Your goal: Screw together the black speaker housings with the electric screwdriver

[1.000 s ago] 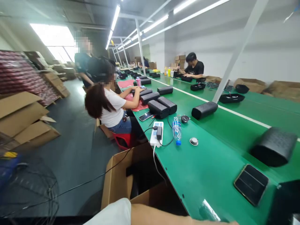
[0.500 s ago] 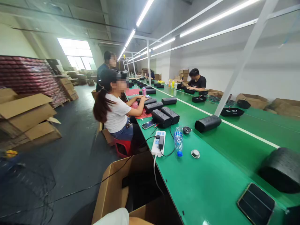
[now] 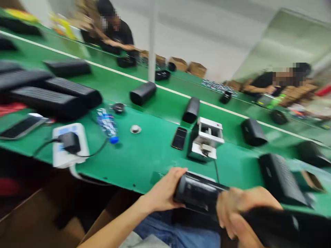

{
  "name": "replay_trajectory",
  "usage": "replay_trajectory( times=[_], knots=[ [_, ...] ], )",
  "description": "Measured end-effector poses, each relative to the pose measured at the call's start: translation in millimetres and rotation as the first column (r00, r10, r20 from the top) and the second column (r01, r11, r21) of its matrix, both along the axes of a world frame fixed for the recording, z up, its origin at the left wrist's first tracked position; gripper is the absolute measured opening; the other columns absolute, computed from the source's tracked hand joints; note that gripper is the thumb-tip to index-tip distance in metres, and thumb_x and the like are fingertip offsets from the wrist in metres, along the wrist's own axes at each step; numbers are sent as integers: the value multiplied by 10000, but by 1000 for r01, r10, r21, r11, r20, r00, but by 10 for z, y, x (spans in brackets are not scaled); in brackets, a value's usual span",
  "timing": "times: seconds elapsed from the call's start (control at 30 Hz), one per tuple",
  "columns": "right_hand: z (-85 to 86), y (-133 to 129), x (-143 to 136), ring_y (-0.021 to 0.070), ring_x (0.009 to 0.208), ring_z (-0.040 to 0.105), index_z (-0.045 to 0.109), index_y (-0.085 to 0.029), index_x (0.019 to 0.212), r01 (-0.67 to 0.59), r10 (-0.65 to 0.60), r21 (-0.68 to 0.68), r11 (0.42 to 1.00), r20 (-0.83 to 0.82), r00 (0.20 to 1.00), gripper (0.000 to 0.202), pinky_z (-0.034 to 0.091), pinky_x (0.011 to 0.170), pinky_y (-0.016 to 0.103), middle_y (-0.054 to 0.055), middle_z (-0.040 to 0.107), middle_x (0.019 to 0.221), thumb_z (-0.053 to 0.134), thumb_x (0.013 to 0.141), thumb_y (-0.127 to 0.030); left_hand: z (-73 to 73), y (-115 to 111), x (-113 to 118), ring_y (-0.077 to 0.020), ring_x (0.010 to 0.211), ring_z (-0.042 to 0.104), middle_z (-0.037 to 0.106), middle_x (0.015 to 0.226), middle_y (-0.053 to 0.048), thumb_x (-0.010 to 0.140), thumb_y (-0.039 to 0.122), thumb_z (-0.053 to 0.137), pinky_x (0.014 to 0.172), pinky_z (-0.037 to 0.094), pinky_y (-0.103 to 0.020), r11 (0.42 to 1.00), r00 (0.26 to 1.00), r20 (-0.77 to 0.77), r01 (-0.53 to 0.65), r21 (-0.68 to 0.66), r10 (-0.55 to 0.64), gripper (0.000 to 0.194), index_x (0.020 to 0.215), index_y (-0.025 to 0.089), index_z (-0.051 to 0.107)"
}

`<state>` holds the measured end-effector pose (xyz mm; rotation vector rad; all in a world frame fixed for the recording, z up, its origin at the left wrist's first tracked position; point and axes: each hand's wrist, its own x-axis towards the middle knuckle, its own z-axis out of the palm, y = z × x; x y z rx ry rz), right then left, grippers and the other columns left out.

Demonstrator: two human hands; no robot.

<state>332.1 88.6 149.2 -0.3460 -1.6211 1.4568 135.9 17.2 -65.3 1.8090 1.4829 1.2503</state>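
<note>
Above my lap, at the bench's near edge, is a glossy black speaker housing [image 3: 198,193], lying roughly lengthwise between my hands. My left hand [image 3: 167,189] grips its left end, thumb on top and fingers curled underneath. My right hand [image 3: 239,206], smeared by motion, is closed around its right end. Just below the right hand, a large dark shape [image 3: 292,225] runs into the corner, too blurred to name. Behind the housing stands a white-and-black device [image 3: 207,137] with a cable, and beside it lies a phone [image 3: 179,138].
On the green bench [image 3: 150,155] are a power strip [image 3: 58,151], plastic bottle [image 3: 107,125], round speaker driver [image 3: 119,108] and small silver round part [image 3: 135,129]. Several black housings [image 3: 143,93] stand along the line. Two co-workers [image 3: 121,34] sit across; a post [image 3: 152,41] rises there.
My view has swung right and down from the co-worker on the left and the aisle. Both my hands and the black housing between them have come into view.
</note>
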Motion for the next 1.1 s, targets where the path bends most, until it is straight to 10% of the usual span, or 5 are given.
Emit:
replay_trajectory(
  times=[0.27,0.53,0.87,1.1],
  knots=[
    [642,673,-87,84,322,421,763,-226,1026,255,-199,144,956,-321,926,226,388,349,207,-103,539,562,845,869,-86,158,-68,-26,-476,1686,492,440,1788,-204,732,-11,1009,1379,485,-742,999,999,-50,13,-49,-16,1507,1846,407,84],
    [377,1461,-761,116,376,496,639,-263,831,536,-472,187,823,-297,830,248,474,406,263,-118,529,517,886,819,-285,151,-69,-45,-477,1659,541,481,1768,-201,750,5,993,1349,536,-723,998,998,-56,-6,-61,2,1460,1849,406,120],
    [379,1453,-706,104,357,467,632,-262,820,501,-471,131,856,-205,858,233,421,388,256,-123,540,506,857,765,-286,172,-58,-67,-486,1668,530,454,1789,-221,774,44,1005,1358,522,-732,999,997,-79,6,-41,-9,1454,1856,395,99],
    [750,774,-27,90,362,386,689,-292,902,532,-484,143,835,-272,832,243,359,365,266,-138,450,542,895,803,-211,174,-36,-104,-502,1711,463,400,1830,-229,900,186,1003,1386,457,-757,999,996,-81,46,0,-46,1413,1890,391,16]
  ],
)
